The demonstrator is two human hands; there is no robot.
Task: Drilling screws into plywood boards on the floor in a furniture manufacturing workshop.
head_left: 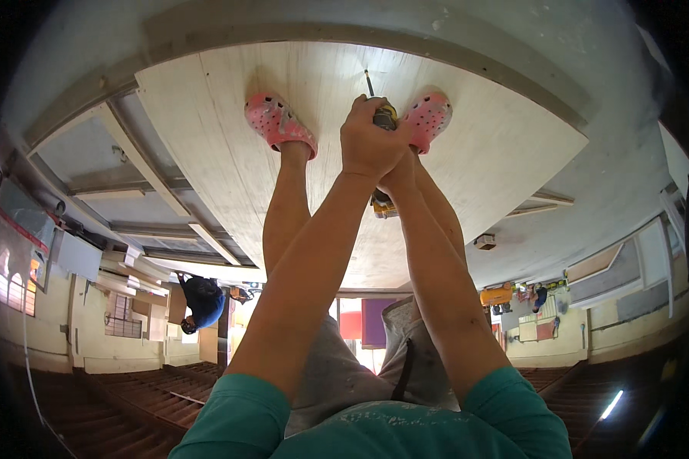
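A yellow-and-black cordless drill [386, 117] is held in both hands between my feet. My left hand [367, 144] is closed around its upper body. Just behind it, my right hand [399, 170] is wrapped round the handle, its fingers partly hidden. Below the hands shows the drill's yellow-and-black base [383, 205]. A long thin bit [369, 83] points away from me, its tip at the surface of a pale wooden panel [505, 145]. I stand on this panel in pink clogs, the left clog [277, 122] and right clog [429, 120] on either side of the drill.
A wooden frame [142, 157] lies at the left beside the panel. A small box [484, 242] sits on the floor to the right. A person in blue [203, 303] is bent over at the left, and another person [540, 297] is far off right.
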